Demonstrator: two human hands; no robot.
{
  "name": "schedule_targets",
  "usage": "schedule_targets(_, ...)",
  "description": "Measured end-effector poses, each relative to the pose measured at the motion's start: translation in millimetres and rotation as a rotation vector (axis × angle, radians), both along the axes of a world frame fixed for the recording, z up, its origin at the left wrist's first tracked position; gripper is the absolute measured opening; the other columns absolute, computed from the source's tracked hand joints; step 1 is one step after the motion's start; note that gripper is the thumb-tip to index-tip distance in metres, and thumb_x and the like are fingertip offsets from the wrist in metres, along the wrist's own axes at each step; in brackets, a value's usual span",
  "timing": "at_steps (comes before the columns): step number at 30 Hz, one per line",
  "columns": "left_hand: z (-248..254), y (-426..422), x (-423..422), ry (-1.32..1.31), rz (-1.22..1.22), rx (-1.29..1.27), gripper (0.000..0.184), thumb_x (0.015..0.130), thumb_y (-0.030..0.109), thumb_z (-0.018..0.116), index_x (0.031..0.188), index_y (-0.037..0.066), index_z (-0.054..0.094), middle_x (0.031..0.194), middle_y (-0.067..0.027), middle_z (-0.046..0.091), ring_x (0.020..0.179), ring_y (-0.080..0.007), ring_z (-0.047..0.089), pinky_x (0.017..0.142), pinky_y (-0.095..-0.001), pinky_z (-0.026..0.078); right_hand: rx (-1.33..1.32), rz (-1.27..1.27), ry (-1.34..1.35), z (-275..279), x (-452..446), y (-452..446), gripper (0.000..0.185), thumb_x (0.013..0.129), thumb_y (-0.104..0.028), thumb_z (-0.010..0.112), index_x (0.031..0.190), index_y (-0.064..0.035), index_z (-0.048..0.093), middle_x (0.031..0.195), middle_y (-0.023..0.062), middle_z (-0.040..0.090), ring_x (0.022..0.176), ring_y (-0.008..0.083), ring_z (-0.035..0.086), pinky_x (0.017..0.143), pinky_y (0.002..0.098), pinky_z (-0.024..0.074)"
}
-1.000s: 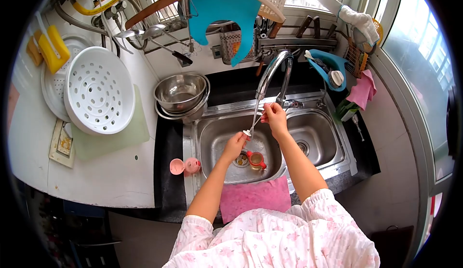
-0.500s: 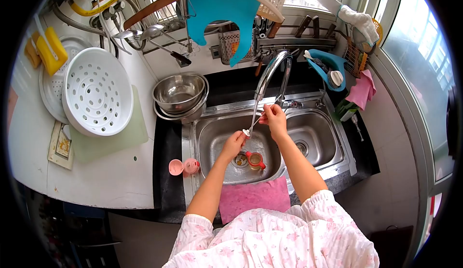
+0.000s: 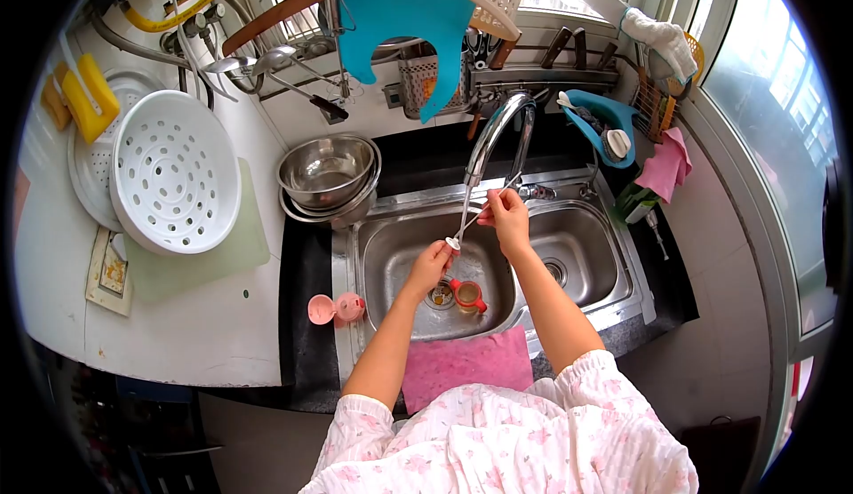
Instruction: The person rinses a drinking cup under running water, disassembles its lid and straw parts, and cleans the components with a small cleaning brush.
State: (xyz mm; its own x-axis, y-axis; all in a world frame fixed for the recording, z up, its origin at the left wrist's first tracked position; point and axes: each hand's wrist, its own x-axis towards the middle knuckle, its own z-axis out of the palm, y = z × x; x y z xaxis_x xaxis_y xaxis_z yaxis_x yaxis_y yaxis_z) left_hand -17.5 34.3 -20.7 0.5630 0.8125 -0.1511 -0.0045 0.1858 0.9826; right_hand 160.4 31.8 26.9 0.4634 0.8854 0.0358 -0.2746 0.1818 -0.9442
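Note:
Over the left basin (image 3: 391, 254), my left hand (image 3: 430, 268) pinches a small white round piece (image 3: 453, 243) under running water from the faucet (image 3: 498, 134). My right hand (image 3: 509, 223) is closed on a thin pale stick (image 3: 510, 183), slanting down toward the white piece; whether its tip goes into the piece I cannot tell. Near the drain (image 3: 441, 295) below my hands stands a small clear cup with red handles (image 3: 468, 295). A pink lid with its cap flipped open (image 3: 350, 306) lies on the sink's left rim.
Stacked steel bowls (image 3: 329, 174) stand left of the sink, and a white colander (image 3: 175, 171) leans further left. A pink cloth (image 3: 466, 365) covers the front edge. Right of the faucet are the second basin (image 3: 582, 254) and a blue caddy (image 3: 600, 127).
The thin stick now shows more clearly, its upper end sticking out above my right hand. Both hands stay almost in place, and the view has shifted slightly.

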Motion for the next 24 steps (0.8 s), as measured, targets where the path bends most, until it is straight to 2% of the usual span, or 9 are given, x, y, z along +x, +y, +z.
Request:
schedule_targets(6, 2.0, -0.1, 0.8, 0.023, -0.006, 0.003, 0.023, 0.094, 0.028, 0.041, 0.089, 0.01, 0.055, 0.064, 0.0058, 0.043, 0.049, -0.0021, 0.033, 0.043, -0.0168, 0.026, 0.014, 0.015, -0.007, -0.6, 0.2, -0.2, 0.023, 0.088, -0.022, 0.056, 0.078, -0.0021, 0.05, 0.067, 0.0032, 0.054, 0.054, 0.009, 0.055, 0.047, 0.0224, 0.0517)
schedule_targets(13, 9.1, -1.7, 3.9, -0.001, 0.003, -0.037, 0.022, 0.094, 0.026, 0.042, 0.089, 0.01, 0.056, 0.065, 0.0061, 0.044, 0.053, -0.0021, 0.038, 0.046, -0.0168, 0.03, -0.11, 0.187, -0.021, -9.4, -7.6, -7.7, 0.02, 0.087, -0.019, 0.057, 0.079, -0.0024, 0.051, 0.069, 0.0032, 0.056, 0.059, 0.0095, 0.056, 0.054, 0.0235, 0.0526)
schedule_targets(16, 2.6, 1.1, 2.9, 0.024, 0.018, -0.031, 0.019, 0.093, 0.024, 0.046, 0.092, 0.009, 0.057, 0.068, 0.0052, 0.05, 0.056, -0.0026, 0.042, 0.049, -0.0169, 0.034, -0.166, 0.334, -0.015, -5.9, -8.8, -12.5, 0.022, 0.086, -0.018, 0.058, 0.071, -0.0032, 0.05, 0.066, 0.0029, 0.055, 0.054, 0.0094, 0.054, 0.05, 0.0227, 0.0506)
schedule_targets(17, 1.8, 0.5, 3.1, 0.024, 0.017, -0.031, 0.019, 0.093, 0.024, 0.046, 0.092, 0.009, 0.057, 0.068, 0.0052, 0.05, 0.056, -0.0026, 0.042, 0.049, -0.0169, 0.034, -0.167, 0.334, -0.015, -8.2, -8.7, -12.2, 0.022, 0.086, -0.018, 0.058, 0.071, -0.0032, 0.05, 0.066, 0.0029, 0.055, 0.054, 0.0094, 0.054, 0.05, 0.0227, 0.0506)
schedule_targets(19, 0.5, -1.2, 3.8, 0.039, 0.041, 0.022, 0.017, 0.091, 0.023, 0.049, 0.093, 0.009, 0.058, 0.072, 0.004, 0.054, 0.058, -0.0036, 0.045, 0.052, -0.0173, 0.036, -0.21, 0.202, -0.263, -13.3, -8.8, -10.5, 0.025, 0.086, -0.02, 0.059, 0.069, -0.0039, 0.05, 0.065, 0.0014, 0.054, 0.052, 0.0088, 0.053, 0.046, 0.0214, 0.0466)
schedule_targets(22, -7.6, -0.8, 7.8, 0.026, 0.096, 0.079, 0.016, 0.09, 0.023, 0.051, 0.092, 0.009, 0.059, 0.073, 0.0035, 0.056, 0.06, -0.0044, 0.048, 0.053, -0.018, 0.038, -0.277, 0.16, -0.382, -14.3, -10.3, -9.5, 0.024, 0.087, -0.021, 0.058, 0.073, -0.0039, 0.05, 0.065, 0.0007, 0.054, 0.049, 0.0087, 0.051, 0.044, 0.0208, 0.0436)
schedule_targets(24, -10.2, -0.1, 7.2, 0.038, 0.109, 0.1, 0.017, 0.09, 0.023, 0.051, 0.092, 0.009, 0.059, 0.072, 0.0037, 0.056, 0.06, -0.0046, 0.048, 0.054, -0.0184, 0.038, -0.253, 0.22, -0.299, -11.1, -11.2, -12.2, 0.021, 0.087, -0.02, 0.057, 0.076, -0.0036, 0.05, 0.065, 0.0011, 0.054, 0.05, 0.0091, 0.052, 0.045, 0.0209, 0.0442)
